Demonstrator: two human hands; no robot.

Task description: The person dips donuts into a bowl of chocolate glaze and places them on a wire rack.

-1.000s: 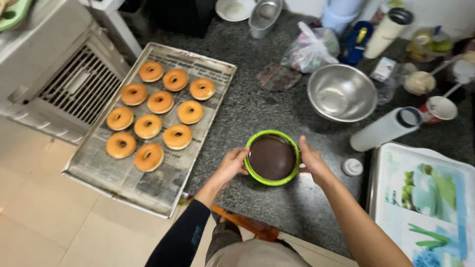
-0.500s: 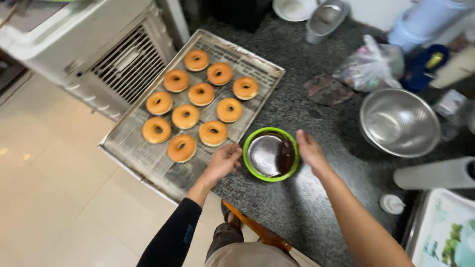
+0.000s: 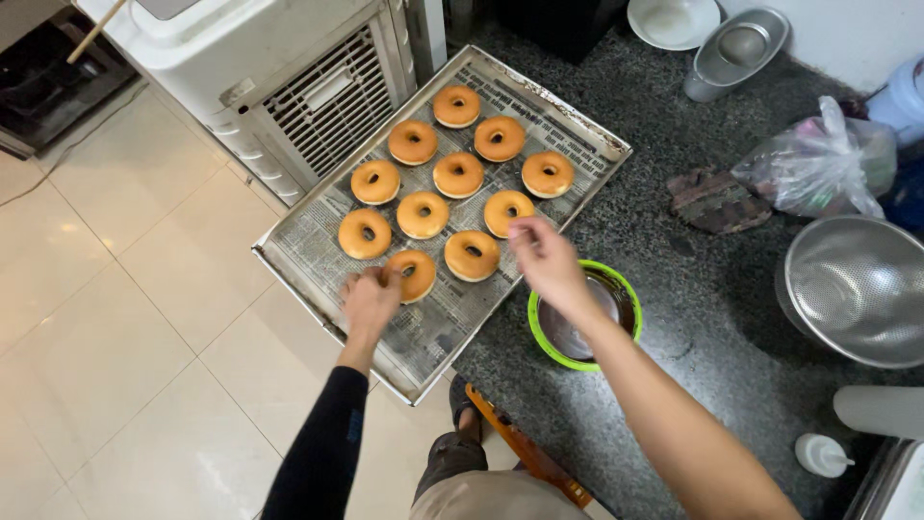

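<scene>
Reaching left hand (image 3: 371,299): fingers curled together over the nearest golden ring doughnut (image 3: 414,275), touching its near edge; a firm grip cannot be told.
Right hand (image 3: 544,258): held above the tray's near-right part, fingertips pinched loosely together, holding nothing visible.
Doughnuts: ten glazed-brown rings in rows on the rectangular metal tray (image 3: 597,144), spaced apart, probably so they do not stick.
Tray lining: newspaper sheets (image 3: 433,327) under the rings, likely to soak up oil.
Tray position: overhanging the dark speckled stone tabletop (image 3: 674,318) toward the floor.
Green-rimmed round bowl of dark chocolate (image 3: 584,316): just right of the tray, under the right wrist, close for dipping.
Steel colander bowl (image 3: 857,289): far right of the tray.
</scene>
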